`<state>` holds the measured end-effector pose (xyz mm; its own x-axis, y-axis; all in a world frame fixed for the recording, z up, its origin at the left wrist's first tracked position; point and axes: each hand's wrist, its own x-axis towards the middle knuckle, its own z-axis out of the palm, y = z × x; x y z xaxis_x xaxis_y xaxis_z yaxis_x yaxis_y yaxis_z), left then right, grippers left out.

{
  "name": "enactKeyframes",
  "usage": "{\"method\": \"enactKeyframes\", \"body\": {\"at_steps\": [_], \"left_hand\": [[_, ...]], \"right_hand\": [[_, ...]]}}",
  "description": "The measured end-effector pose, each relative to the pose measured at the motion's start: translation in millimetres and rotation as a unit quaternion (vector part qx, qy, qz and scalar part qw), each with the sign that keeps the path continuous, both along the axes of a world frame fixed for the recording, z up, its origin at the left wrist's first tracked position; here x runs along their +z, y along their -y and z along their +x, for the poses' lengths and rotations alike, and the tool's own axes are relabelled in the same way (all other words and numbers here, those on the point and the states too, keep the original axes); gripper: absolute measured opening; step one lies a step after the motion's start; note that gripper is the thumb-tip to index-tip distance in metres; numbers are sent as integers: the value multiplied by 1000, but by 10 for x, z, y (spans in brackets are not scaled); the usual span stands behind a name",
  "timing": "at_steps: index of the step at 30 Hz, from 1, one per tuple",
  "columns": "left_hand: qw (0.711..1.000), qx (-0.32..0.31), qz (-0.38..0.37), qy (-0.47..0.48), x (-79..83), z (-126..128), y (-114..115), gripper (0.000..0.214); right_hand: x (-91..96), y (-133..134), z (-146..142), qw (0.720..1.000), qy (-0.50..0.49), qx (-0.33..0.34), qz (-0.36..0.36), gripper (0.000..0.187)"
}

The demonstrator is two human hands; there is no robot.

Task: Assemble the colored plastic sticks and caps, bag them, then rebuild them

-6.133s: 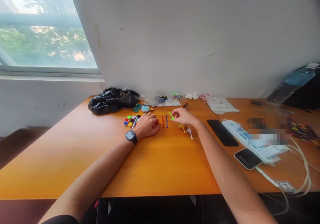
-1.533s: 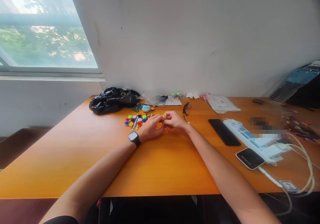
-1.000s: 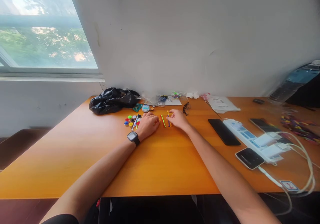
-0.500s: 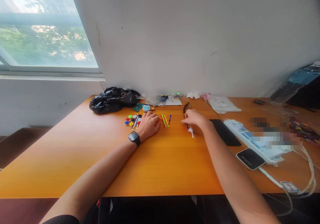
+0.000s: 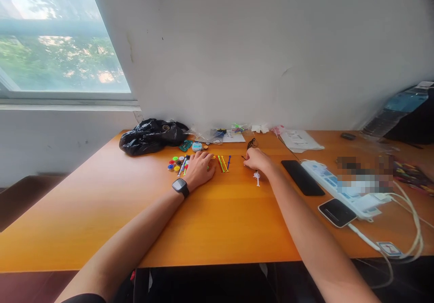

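My left hand (image 5: 200,170), a dark watch on its wrist, lies palm down with outstretched fingers on the table. Just left of it is a cluster of small round coloured plastic pieces (image 5: 176,168) with several thin sticks (image 5: 183,165) among them; the palm hides part of this. Between my hands, red, green, yellow and blue plastic sticks (image 5: 224,163) lie side by side. My right hand (image 5: 257,159) is closed in a pinch on a small black stick (image 5: 243,157), of which only the tip shows. Below that hand lies a white stick with a round part (image 5: 257,177).
Behind are a black plastic bag (image 5: 149,138), a small round-cornered case (image 5: 197,146), black-framed glasses (image 5: 251,143) and a white package (image 5: 300,140). On the right lie a black phone (image 5: 302,177), a white power strip (image 5: 325,176), a black-topped white device (image 5: 337,212) and cables (image 5: 418,230).
The black stick beneath my right hand is now between its fingers, pointing left. My left hand stays in place. The whole view has shifted slightly.
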<state>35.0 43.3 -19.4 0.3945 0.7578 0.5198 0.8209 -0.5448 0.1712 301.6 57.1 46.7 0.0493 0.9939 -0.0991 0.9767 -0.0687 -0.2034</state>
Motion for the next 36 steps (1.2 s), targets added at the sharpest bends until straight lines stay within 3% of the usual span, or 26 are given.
{"method": "enactKeyframes", "body": {"at_steps": [3, 5, 10, 13, 16, 21, 29, 33, 36], "left_hand": [[1000, 0, 1, 11, -5, 2, -13, 36], [999, -14, 12, 36, 14, 8, -12, 37], [980, -149, 47, 125, 75, 37, 10, 35], [970, -196, 39, 141, 70, 40, 6, 30], [968, -195, 25, 155, 52, 24, -6, 23], [966, -195, -4, 172, 75, 7, 22, 23], [968, -203, -10, 149, 90, 25, 37, 15], [971, -203, -25, 126, 45, 36, 6, 11], [969, -203, -54, 127, 26, 24, -10, 8]], "right_hand": [[-42, -76, -33, 997, -71, 23, 32, 11], [-76, -111, -103, 981, -186, 39, 45, 16], [-164, -41, -407, 863, -499, 76, -8, 31], [-190, 50, -560, 803, -579, 132, -59, 37], [-197, 105, -629, 772, -612, 150, -79, 31], [-189, 122, -625, 773, -616, 127, -85, 18], [-287, 74, -611, 784, -596, 154, -80, 19], [-375, 53, -629, 804, -565, 159, -90, 21], [-428, 24, -617, 835, -518, 172, -78, 20]]}}
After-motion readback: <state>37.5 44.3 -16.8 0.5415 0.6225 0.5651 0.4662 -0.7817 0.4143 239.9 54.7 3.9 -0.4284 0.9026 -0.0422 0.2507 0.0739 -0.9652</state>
